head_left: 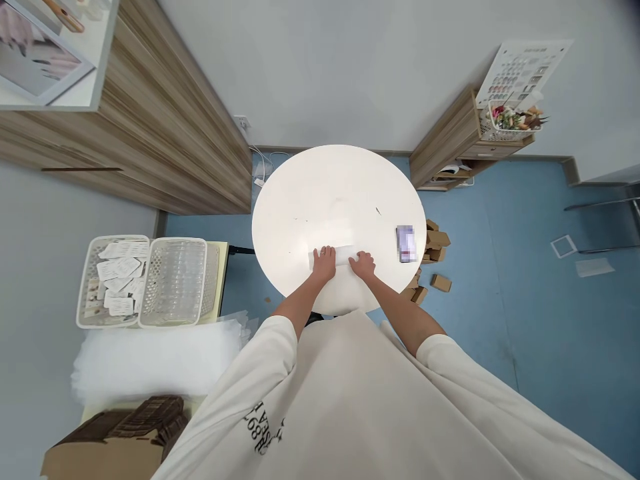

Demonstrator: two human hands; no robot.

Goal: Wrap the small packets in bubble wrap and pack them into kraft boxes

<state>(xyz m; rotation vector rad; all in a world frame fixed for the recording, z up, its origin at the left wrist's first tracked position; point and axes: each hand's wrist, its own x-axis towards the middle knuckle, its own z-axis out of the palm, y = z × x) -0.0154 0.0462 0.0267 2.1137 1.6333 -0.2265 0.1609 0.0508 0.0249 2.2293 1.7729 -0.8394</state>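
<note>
On the near part of a round white table (300, 200), my left hand (325, 261) and my right hand (363, 264) both rest palm down on a pale white sheet or pad (342, 254). The fingers of both hands lie stretched out flat and hold nothing. The sheet is hard to tell apart from the bright tabletop. A small purple-and-white packet (406, 243) lies at the table's right edge, apart from my right hand.
Small brown cardboard boxes (437, 239) are scattered on the blue floor right of the table. At left, two white baskets (145, 280) hold papers and clear items, with white foam sheets (150, 363) and a cardboard box (115, 447) below. Wooden cabinets (150, 133) flank the wall.
</note>
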